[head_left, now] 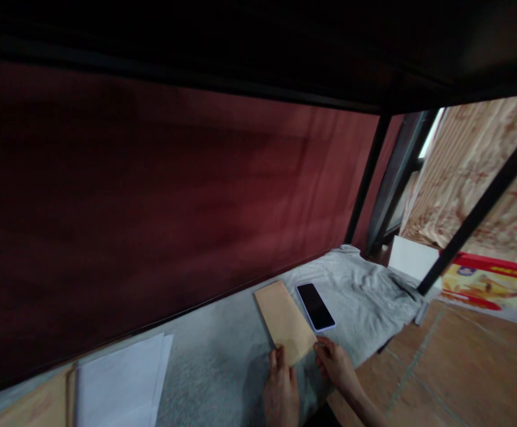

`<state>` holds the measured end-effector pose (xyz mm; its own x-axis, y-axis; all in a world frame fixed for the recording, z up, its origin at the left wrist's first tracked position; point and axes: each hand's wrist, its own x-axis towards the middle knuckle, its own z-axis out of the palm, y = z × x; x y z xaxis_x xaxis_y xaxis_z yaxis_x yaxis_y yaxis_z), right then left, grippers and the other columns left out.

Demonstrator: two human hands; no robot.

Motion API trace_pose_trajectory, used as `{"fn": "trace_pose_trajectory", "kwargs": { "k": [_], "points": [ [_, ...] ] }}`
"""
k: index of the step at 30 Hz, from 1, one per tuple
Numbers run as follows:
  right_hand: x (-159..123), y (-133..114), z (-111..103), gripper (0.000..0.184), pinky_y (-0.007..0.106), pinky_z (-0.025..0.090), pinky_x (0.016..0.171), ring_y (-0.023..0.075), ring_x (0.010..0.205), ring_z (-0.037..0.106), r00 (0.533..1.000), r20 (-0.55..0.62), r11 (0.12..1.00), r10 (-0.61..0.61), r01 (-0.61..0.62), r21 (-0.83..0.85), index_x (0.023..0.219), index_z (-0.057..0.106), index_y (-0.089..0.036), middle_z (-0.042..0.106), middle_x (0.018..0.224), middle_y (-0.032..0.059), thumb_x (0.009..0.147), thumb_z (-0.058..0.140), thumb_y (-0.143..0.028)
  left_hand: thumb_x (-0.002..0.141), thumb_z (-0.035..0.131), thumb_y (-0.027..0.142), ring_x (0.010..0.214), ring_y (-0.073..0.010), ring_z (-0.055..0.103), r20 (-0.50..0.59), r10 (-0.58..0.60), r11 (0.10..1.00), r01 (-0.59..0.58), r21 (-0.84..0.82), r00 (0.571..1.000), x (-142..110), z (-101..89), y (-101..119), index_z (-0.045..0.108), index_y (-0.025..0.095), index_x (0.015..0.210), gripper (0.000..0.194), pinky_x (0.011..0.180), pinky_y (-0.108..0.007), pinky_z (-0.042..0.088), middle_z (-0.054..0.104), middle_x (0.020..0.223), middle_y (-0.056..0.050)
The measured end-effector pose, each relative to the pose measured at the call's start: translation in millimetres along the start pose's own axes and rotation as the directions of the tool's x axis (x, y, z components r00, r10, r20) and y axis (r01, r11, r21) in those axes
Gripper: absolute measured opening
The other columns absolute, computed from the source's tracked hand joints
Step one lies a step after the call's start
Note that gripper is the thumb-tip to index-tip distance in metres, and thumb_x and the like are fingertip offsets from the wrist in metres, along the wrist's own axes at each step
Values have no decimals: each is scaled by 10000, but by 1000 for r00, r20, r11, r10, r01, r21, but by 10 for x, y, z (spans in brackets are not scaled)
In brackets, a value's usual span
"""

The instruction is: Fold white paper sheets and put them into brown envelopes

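A flat brown paper envelope (285,320) lies on the grey cloth, slanting away from me. My left hand (281,382) grips its near left corner, with thumb and fingers closed on the paper's edge. At the near right corner, my right hand (333,362) pinches the edge between thumb and fingers. Just right of the envelope lies a phone (315,306) with a dark screen and a pale purple case; neither hand touches it.
Grey cloth (213,356) covers the long surface. White paper sheets (120,379) and brown paper (40,403) lie at the lower left. A dark red wall (173,196) runs behind, with a dark frame overhead. A colourful box (494,287) stands on the tiled floor at right.
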<state>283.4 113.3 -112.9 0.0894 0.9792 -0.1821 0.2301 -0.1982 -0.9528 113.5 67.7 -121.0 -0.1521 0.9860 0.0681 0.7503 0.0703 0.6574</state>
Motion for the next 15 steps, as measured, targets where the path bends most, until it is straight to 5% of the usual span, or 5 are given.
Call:
{"fn": "trace_pose_trajectory", "kwargs": {
  "k": [5,8,15],
  "points": [
    [4,33,4,410,306,449,425,210,474,603,999,38,998,-14,17,-65,1034,678,-230,621,576,4,828,489,-530,921,393,91,1146,-271,674,-23,60,970,-52,239,998,-22,-110,117,555,163,1399,510,918,-357,566,582,1425,-172],
    [-15,23,-23,488,288,456,431,197,479,605,998,51,995,-25,30,-97,1096,659,-180,623,583,0,843,462,-548,941,391,126,1195,-250,645,-11,10,969,-7,246,1000,-18,-179,172,541,168,1414,498,945,-326,540,597,1414,-151],
    [232,-361,42,658,250,418,384,167,406,561,992,74,988,101,-109,110,1348,501,-135,594,526,-33,857,534,-572,914,484,265,1250,-243,603,-29,-118,962,107,-251,993,252,-305,54,523,87,1393,513,1026,-297,477,628,1352,-195]
  ]
}}
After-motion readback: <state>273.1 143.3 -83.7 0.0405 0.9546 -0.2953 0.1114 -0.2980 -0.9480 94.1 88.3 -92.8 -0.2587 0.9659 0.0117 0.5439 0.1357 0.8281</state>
